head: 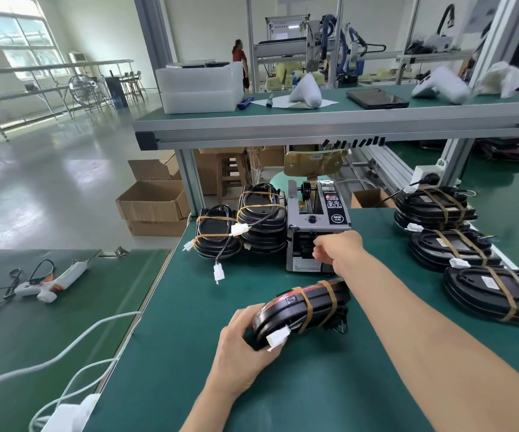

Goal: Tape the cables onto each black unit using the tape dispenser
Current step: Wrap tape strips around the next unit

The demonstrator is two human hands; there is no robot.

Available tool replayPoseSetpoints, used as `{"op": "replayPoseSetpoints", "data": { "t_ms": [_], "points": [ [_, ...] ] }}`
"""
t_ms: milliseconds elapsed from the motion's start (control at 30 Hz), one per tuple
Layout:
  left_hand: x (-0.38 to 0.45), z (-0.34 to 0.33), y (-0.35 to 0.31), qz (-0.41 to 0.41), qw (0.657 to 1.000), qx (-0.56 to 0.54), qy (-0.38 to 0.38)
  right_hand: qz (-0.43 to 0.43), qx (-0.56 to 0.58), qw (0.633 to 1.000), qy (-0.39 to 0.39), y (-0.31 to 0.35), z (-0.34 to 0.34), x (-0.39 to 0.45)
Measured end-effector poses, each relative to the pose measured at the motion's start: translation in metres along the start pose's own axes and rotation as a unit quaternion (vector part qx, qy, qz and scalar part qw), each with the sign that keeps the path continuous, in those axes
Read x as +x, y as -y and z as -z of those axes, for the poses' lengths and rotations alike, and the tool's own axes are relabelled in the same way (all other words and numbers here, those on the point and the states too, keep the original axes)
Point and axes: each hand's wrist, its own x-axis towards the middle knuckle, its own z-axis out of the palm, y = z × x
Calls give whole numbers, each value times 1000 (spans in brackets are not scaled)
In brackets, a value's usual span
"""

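On the green surface (pixel 283 385), our left hand (pixel 245 347) grips the oval black unit (pixel 301 307), its long axis pointing toward the grey tape dispenser (pixel 317 226), where our nearer right hand (pixel 337 247) pinches, seemingly at tape.

The left hand (pixel 245 344) lies low and near the body, palm down, its forearm bare and running up from the bottom edge; its fingers curl round the near end of a black unit (pixel 301 310). The right hand (pixel 337 247) is stretched well beyond that unit, forearm crossing above its far end, fingers bent together at the tips.
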Motion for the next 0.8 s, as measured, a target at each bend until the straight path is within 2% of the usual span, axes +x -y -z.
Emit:
{"op": "replayPoseSetpoints", "data": {
  "t_ms": [533, 700, 800],
  "points": [
    [0, -1, 3, 11, 1000, -13, 9, -47, 8, 994, -96, -2, -14, 4],
    [0, 0, 4, 9, 1000, -11, 7, -35, -26, 994, -101, -4, -15, 4],
    [0, -1, 4, 10, 1000, -9, 6, -16, -61, 996, -66, -2, -11, -3]
  ]
}}
